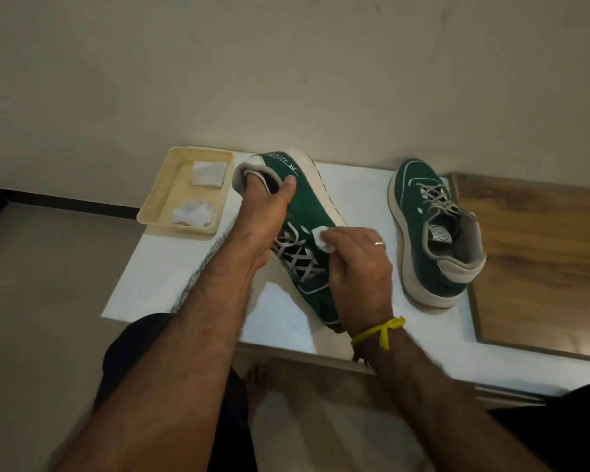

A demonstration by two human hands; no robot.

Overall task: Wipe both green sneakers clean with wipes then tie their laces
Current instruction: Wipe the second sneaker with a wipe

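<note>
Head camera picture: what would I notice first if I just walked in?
First, the green sneaker in the middle, tipped on its side: the left hand grips its heel opening while the right hand rubs a white wipe on its side. Next, the second sneaker standing alone on the right of the white table. At far left sits a yellow tray holding two more wipes.

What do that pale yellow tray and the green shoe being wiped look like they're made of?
The pale yellow rectangular tray looks like moulded plastic: smooth, slightly glossy walls with rounded corners. The green sneaker held up on its side seems to have a matte, cloth-like or suede-like upper with no shine; which one is unclear. Its cream sole looks like rubber or foam.
</note>
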